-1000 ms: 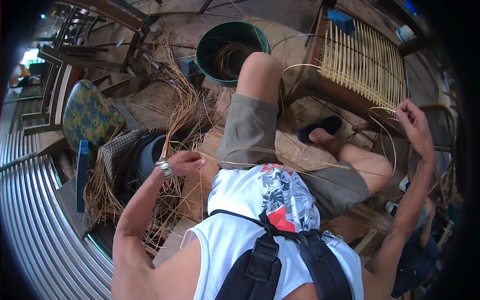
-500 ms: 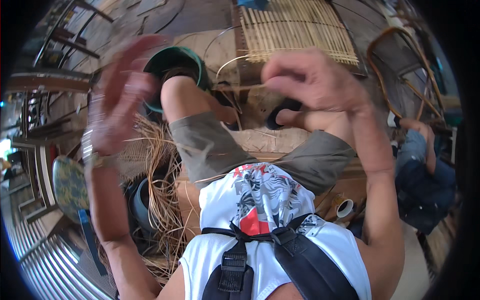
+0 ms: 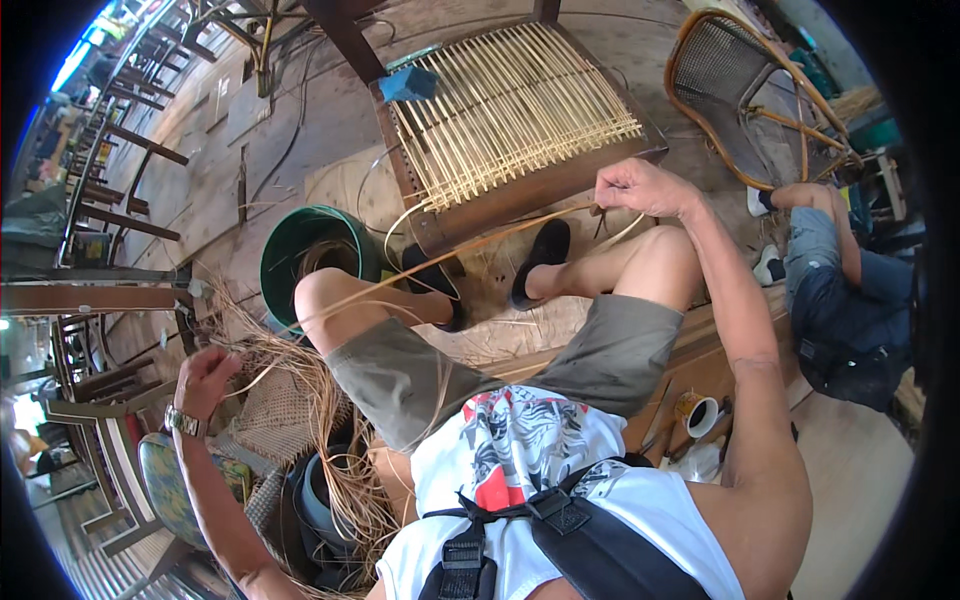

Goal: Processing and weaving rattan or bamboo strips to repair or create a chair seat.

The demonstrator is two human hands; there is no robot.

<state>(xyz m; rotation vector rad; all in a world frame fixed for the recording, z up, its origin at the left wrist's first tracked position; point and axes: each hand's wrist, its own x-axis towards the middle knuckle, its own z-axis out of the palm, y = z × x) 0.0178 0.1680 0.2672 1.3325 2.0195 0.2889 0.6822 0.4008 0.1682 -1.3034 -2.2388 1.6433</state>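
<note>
In front of me stands a wooden chair seat (image 3: 515,110) strung with pale cane strips. My right hand (image 3: 645,188) is closed in a pinch on a long cane strand (image 3: 480,243) just beyond the seat's near right corner. The strand runs taut down to the left, across my knee. Out at the left, my left hand (image 3: 203,382), with a metal watch at its wrist, has its fingers curled together around the strand's other stretch. Beside that hand lies a heap of loose cane strands (image 3: 325,400). A pale strip loops from the seat's near left corner.
A green bucket (image 3: 315,250) stands by my left knee. A blue block (image 3: 408,85) lies on the seat's left edge. A cane-backed chair (image 3: 715,90) rests at the far right, near another person (image 3: 835,270). A cup of dark liquid (image 3: 697,413) sits at my right.
My left hand has dropped down and outward to the left, and the strand now stretches between both hands. My right hand stays near the seat. The view has tilted to show more of the seat.
</note>
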